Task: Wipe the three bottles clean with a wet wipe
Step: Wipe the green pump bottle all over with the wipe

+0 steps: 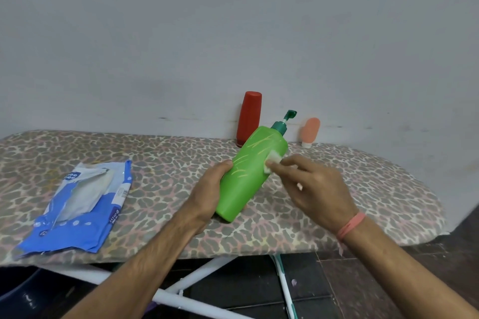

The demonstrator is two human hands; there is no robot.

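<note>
Our left hand point(207, 193) grips the green pump bottle point(250, 173) low on its body, tilting it above the leopard-print ironing board point(166, 163). Our right hand point(315, 189) pinches a folded wet wipe point(272, 161) against the bottle's side. Behind the bottle stand a red bottle point(249, 118) and a small peach tube point(309, 131); left of it lies the blue wipes pack point(83, 202).

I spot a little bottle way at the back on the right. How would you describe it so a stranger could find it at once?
Start at the leopard-print board and follow its far edge along the grey wall. Past the tall red bottle, to the right of the green pump bottle held in the hands, stands the small peach tube. It is the shortest and palest, resting on its whitish cap.
</note>
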